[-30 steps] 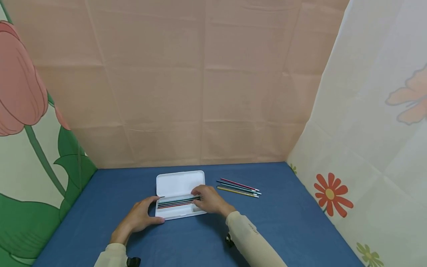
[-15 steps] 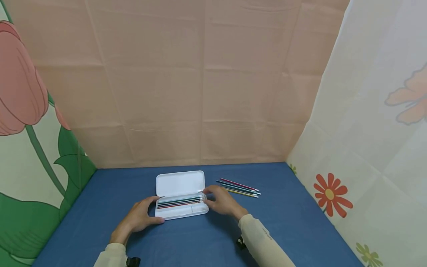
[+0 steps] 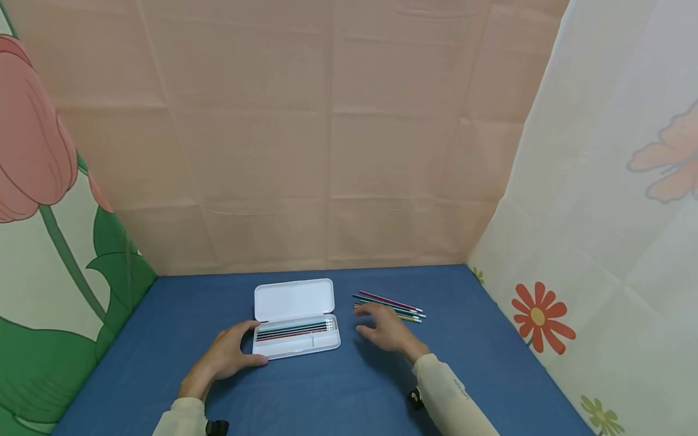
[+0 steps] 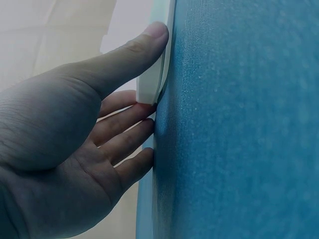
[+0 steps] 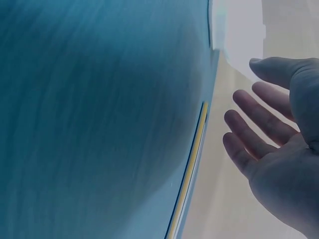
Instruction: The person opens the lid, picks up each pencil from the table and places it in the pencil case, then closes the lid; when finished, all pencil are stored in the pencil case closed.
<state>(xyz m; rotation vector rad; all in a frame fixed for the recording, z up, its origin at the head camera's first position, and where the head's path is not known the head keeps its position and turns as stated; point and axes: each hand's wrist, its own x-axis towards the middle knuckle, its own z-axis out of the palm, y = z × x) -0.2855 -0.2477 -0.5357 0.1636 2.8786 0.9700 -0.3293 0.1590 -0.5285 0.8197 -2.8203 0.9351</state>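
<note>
A white pencil case [image 3: 280,349] lies on the blue cloth with its lid [image 3: 294,300] folded back. Several dark and red pencils [image 3: 289,332] lie side by side inside it. My left hand [image 3: 222,356] grips the case's left end, thumb at the front corner and fingers at the back. The left wrist view shows that thumb [image 4: 137,50] against the case's edge. To the right of the case, my right hand [image 3: 388,330] hovers with nothing in it, fingers loosely bent. Just beyond it are several loose pencils [image 3: 388,300], partly hidden by the fingers; a yellow pencil [image 5: 192,164] shows in the right wrist view.
A blue cloth [image 3: 311,399] covers the table. Behind it hangs a plain tan backdrop [image 3: 327,151]. Flower-printed curtains stand at the left [image 3: 71,272] and the right [image 3: 572,254].
My right hand has left the inside of the case and moved right to the loose pencils. The left hand and the case have stayed in place.
</note>
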